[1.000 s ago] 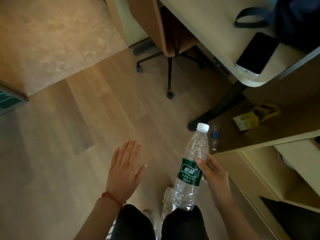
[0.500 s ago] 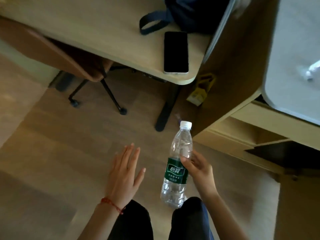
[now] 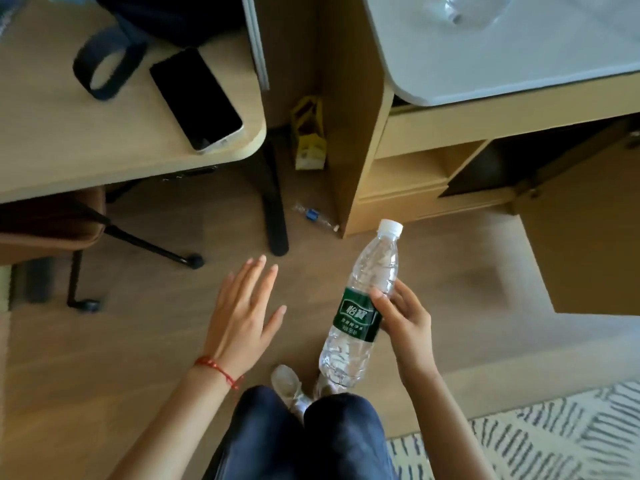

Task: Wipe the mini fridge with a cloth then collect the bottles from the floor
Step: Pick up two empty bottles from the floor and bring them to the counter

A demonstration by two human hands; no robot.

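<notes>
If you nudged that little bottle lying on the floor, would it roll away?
Probably. The small bottle lies on its side on smooth wood floor, so a nudge would likely roll it. It looks clear and thin, so it is likely light, maybe empty. The cabinet panel beside it might stop it.

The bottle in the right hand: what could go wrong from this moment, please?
1. The right hand holds the green-label bottle only at its label band, tilted, so it may slip.
2. A small bottle lies on the floor between the desk leg and the cabinet side; it could be missed.
3. Reaching for it, the open left hand might bump the leg.
</notes>
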